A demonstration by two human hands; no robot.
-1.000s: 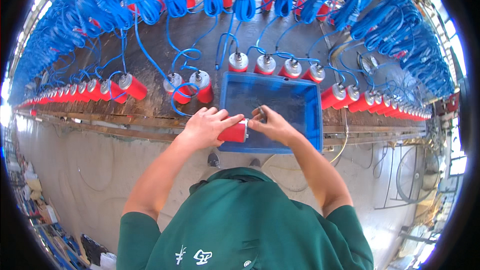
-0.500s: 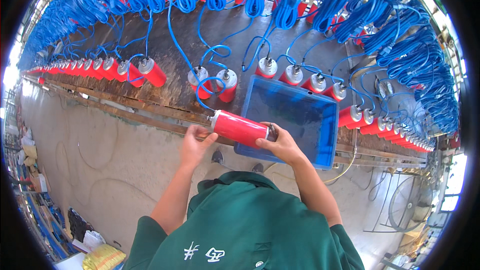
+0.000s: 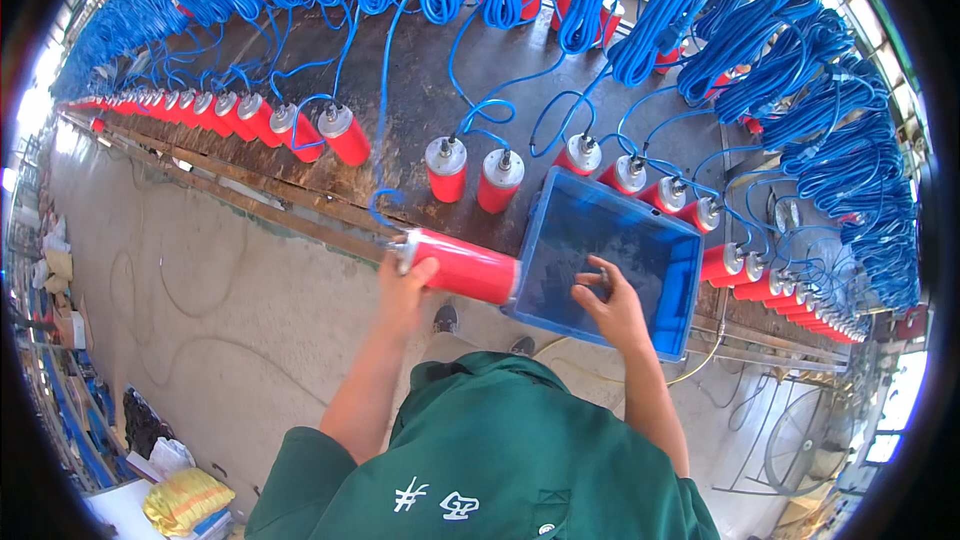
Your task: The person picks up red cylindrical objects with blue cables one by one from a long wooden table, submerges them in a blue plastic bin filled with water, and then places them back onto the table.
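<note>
A red cylinder with metal end caps (image 3: 468, 267) lies on its side in the air at the table's front edge. My left hand (image 3: 402, 292) is closed round its left end, where a blue cable (image 3: 383, 202) joins it. Over the blue crate (image 3: 690, 295) is my right hand (image 3: 615, 305), apart from the cylinder. Its thumb and fingers are curled in round a small dark object that is too small to name. Just beyond the crate's left side two more red cylinders (image 3: 446, 172) stand on the table, silver caps up.
Rows of red cylinders (image 3: 345, 136) line the dark table (image 3: 330, 50) to the left and right. Bundles of blue cable (image 3: 590, 0) hang along the far side. A yellow hose (image 3: 700, 368) droops below the crate at right. A yellow sack (image 3: 188, 502) lies at lower left.
My right hand has left the cylinder's right end and moved right, over the crate. My left hand has closed round the cylinder's left end. The view has shifted a little.
</note>
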